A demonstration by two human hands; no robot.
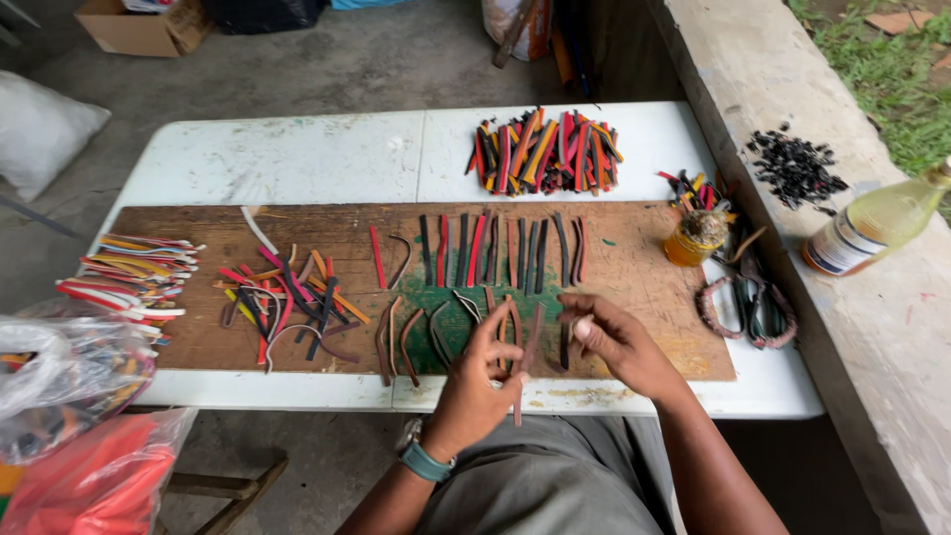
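My left hand (pixel 483 381) pinches a brown curved strip (pixel 525 362) near the front edge of the wooden board (pixel 644 272). Close beside it, my right hand (pixel 606 337) has its fingers curled around a small pale object at the fingertips. Several brown curved strips (pixel 396 342) lie on the board just left of my hands. A row of dark and red straight strips (pixel 495 248) lies behind them. A loose scatter of coloured strips (pixel 287 297) covers the board's left part.
A white table (pixel 297 159) carries the board. A pile of coloured strips (pixel 545 151) sits at the back, a small yellow jar (pixel 693 238) and woven bands (pixel 748 307) at right, a bottle (pixel 872 223) on the concrete ledge, plastic bags (pixel 69 396) at left.
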